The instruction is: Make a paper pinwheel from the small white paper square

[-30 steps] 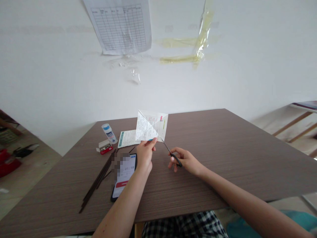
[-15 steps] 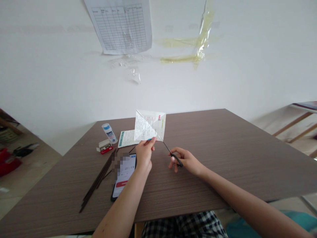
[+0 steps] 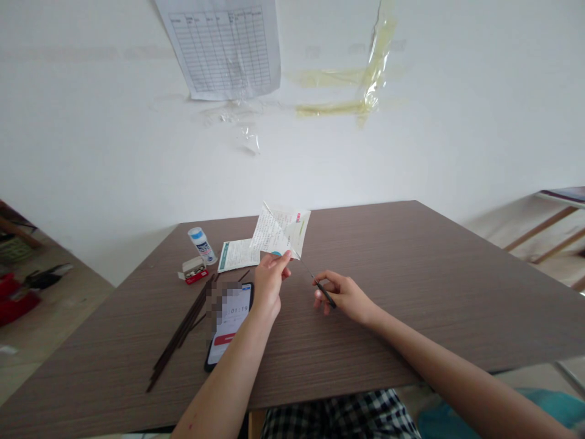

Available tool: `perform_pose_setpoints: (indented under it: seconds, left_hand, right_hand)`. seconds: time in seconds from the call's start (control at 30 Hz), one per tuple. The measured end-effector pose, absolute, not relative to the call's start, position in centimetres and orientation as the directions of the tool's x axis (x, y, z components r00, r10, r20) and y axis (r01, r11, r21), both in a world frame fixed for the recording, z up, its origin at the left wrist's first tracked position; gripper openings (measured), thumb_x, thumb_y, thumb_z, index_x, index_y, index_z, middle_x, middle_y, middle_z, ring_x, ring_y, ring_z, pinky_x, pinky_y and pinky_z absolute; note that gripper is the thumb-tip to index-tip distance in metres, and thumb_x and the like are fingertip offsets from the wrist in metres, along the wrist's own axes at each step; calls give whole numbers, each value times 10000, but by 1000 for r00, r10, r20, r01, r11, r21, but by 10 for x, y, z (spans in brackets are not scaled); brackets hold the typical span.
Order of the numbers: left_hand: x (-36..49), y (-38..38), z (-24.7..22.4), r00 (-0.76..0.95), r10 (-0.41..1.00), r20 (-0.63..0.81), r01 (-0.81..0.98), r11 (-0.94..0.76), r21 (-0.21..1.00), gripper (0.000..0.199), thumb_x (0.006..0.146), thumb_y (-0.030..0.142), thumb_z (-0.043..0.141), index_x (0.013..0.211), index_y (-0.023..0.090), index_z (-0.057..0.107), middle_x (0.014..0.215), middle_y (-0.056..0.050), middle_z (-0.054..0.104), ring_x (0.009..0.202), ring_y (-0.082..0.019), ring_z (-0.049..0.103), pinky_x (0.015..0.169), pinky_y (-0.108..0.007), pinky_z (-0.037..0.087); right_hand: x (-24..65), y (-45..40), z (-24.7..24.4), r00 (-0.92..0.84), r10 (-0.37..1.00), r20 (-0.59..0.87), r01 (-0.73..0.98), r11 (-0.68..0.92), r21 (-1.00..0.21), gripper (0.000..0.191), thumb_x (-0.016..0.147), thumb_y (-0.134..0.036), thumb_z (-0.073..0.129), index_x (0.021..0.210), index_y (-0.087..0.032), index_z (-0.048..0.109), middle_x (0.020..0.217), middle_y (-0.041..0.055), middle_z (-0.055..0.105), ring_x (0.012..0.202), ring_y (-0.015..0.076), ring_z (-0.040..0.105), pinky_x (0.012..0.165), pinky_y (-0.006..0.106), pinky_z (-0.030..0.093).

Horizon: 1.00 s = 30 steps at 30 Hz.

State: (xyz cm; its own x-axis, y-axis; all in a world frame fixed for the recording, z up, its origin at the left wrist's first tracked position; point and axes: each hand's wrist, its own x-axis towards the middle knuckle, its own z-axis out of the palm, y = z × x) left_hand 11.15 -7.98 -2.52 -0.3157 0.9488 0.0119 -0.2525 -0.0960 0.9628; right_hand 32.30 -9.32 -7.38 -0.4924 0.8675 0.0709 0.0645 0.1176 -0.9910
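My left hand (image 3: 270,280) pinches the lower edge of a printed sheet of paper (image 3: 286,230), held up above the table near its far edge. A diagonal line crosses the sheet from its upper left corner down to the lower right. My right hand (image 3: 342,294) is closed on the black handle of a pair of scissors (image 3: 328,294). Their thin blades point up and left and meet the sheet beside my left fingertips. Whether the blades are apart is too small to tell.
On the brown table (image 3: 411,268) lie a second printed paper (image 3: 235,255), a white and blue bottle (image 3: 202,245), a small red box (image 3: 195,272), dark thin sticks (image 3: 183,323) and a phone (image 3: 233,317) beside my left forearm. A wall stands behind.
The sheet has tilted and shifted slightly right, its top leaning over to the right. My left hand has moved a little right with it. The scissors' handle looks narrower, turned more edge-on.
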Motion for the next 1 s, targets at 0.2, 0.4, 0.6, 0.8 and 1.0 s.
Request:
perform_pose_setpoints:
  seconds: [0.2,0.4,0.6,0.8,1.0]
  left_hand:
    - [114,-79,-30,-265,964,38,-203,-94,975,528,471,533,1106,711,215,761,788,-51,800,701,-170,642,658,-293,460]
    - [113,-78,-29,-283,957,57,-175,-110,978,383,523,439,1044,678,225,766,734,-45,785,674,-172,618,626,-290,397]
    - [115,-79,-26,-303,951,57,-150,-106,983,380,551,410,1066,690,232,761,741,-45,798,665,-182,619,620,-296,372]
    - [113,-78,-28,-316,945,80,-140,-130,982,399,550,429,1086,690,224,774,728,-40,787,637,-162,574,614,-296,376]
    - [111,-76,-30,-315,946,74,-166,-132,977,528,477,531,1130,688,217,762,739,-42,792,599,-127,494,604,-297,368]
  right_hand:
    - [324,-94,-71,-444,889,114,203,223,-953,361,992,-580,873,1124,-274,733,802,11,850,611,216,735,714,379,589]
    - [324,-95,-70,-463,881,95,150,183,-972,427,979,-640,878,1117,-267,723,818,26,868,605,214,741,687,373,581]
    - [324,-93,-72,-525,849,54,10,69,-998,549,934,-719,910,1135,-249,709,837,53,880,588,209,735,641,353,554]
    - [324,-92,-71,-540,840,44,-13,44,-999,579,926,-734,918,1139,-246,693,855,66,873,607,213,736,652,350,553]
    - [325,-93,-71,-541,839,50,4,62,-998,540,938,-703,920,1128,-252,694,857,50,871,607,199,724,666,351,571]
